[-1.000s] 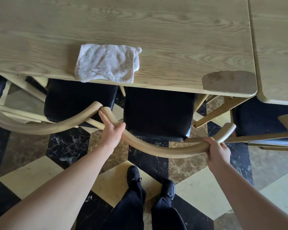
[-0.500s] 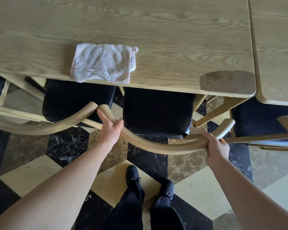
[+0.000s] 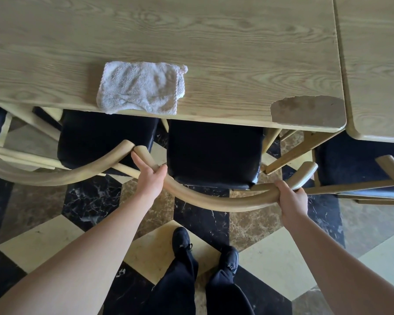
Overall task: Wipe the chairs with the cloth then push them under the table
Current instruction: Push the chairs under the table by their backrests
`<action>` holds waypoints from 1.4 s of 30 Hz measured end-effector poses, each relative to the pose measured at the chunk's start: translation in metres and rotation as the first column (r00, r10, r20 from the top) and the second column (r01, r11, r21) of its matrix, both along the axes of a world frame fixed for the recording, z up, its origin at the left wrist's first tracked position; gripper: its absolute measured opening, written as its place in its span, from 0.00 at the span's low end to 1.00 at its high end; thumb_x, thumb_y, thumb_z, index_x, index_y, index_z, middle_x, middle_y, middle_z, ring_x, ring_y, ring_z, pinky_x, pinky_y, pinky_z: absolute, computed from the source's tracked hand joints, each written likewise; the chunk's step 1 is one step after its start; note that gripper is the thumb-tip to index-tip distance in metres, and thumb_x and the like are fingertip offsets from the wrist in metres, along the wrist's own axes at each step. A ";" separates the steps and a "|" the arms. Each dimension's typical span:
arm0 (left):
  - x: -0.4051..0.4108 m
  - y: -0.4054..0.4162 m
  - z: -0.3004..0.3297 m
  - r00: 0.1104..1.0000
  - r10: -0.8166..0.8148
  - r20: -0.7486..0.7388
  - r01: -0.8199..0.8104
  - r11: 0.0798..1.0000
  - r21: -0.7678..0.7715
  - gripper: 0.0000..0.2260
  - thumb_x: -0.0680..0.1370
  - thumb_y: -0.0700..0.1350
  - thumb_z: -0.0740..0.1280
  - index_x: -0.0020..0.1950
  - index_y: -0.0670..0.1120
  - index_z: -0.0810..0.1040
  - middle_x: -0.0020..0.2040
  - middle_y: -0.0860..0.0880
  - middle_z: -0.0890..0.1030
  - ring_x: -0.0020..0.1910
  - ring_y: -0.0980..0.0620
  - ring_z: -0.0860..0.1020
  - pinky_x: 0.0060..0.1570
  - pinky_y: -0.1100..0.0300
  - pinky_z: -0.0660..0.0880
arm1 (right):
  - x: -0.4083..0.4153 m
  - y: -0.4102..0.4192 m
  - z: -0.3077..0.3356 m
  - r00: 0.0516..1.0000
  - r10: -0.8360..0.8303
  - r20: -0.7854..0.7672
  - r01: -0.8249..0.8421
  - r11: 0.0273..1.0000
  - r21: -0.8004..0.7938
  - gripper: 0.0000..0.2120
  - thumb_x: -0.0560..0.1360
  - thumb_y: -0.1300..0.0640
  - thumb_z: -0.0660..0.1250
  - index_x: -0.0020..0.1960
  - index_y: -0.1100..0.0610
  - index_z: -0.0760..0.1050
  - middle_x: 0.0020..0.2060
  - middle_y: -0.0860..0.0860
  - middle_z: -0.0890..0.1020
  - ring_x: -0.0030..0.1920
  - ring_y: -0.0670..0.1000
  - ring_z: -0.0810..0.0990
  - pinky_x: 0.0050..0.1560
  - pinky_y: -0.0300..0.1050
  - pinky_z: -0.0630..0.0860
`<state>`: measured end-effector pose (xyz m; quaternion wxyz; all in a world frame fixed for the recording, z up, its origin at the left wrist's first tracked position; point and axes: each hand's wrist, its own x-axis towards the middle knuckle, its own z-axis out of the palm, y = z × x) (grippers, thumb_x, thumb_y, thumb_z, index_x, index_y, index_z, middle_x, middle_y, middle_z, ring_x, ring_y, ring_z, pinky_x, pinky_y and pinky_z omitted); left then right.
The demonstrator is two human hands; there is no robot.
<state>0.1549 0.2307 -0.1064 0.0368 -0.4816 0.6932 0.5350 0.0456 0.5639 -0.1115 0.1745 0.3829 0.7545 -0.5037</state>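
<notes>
Both my left hand and right hand clamp the chair's curved backrest; pushing toward twelve o'clock, its tip could jam the neighbouring chair's rail at nine.

Table hides the front of the chair seat; right-hand fingers curl out of sight behind the backrest.

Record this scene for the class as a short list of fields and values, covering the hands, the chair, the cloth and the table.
left hand: gripping the curved backrest near its left end
right hand: gripping the backrest near its right end
chair seat: black, partly under the table
cloth: white, lying on the table edge, untouched
table: light wood, veneer chipped at the near right corner
</notes>
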 end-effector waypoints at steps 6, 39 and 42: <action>-0.003 -0.001 0.001 1.000 -0.025 0.018 0.024 1.000 0.014 0.44 0.83 0.50 0.64 0.80 0.54 0.29 0.72 0.39 0.72 0.51 0.49 0.76 0.52 0.58 0.72 | -0.004 -0.001 0.005 1.000 0.018 -0.001 -0.018 0.999 0.047 0.16 0.70 0.47 0.74 0.51 0.54 0.74 0.42 0.52 0.81 0.40 0.51 0.80 0.37 0.46 0.73; -0.010 -0.003 0.002 1.000 0.032 0.002 -0.032 0.999 0.027 0.43 0.81 0.47 0.64 0.81 0.53 0.32 0.52 0.45 0.77 0.46 0.53 0.77 0.48 0.56 0.73 | -0.016 0.000 0.003 0.997 0.074 -0.015 -0.073 0.995 0.072 0.16 0.69 0.45 0.73 0.51 0.53 0.76 0.43 0.51 0.82 0.41 0.50 0.81 0.36 0.44 0.73; -0.008 -0.004 0.001 1.000 0.019 0.005 -0.020 1.000 0.015 0.43 0.81 0.48 0.64 0.81 0.53 0.32 0.53 0.46 0.78 0.45 0.54 0.77 0.46 0.59 0.73 | -0.014 0.000 0.002 0.997 0.080 -0.020 -0.078 0.993 0.085 0.19 0.70 0.45 0.73 0.55 0.55 0.76 0.43 0.50 0.82 0.40 0.49 0.80 0.35 0.43 0.71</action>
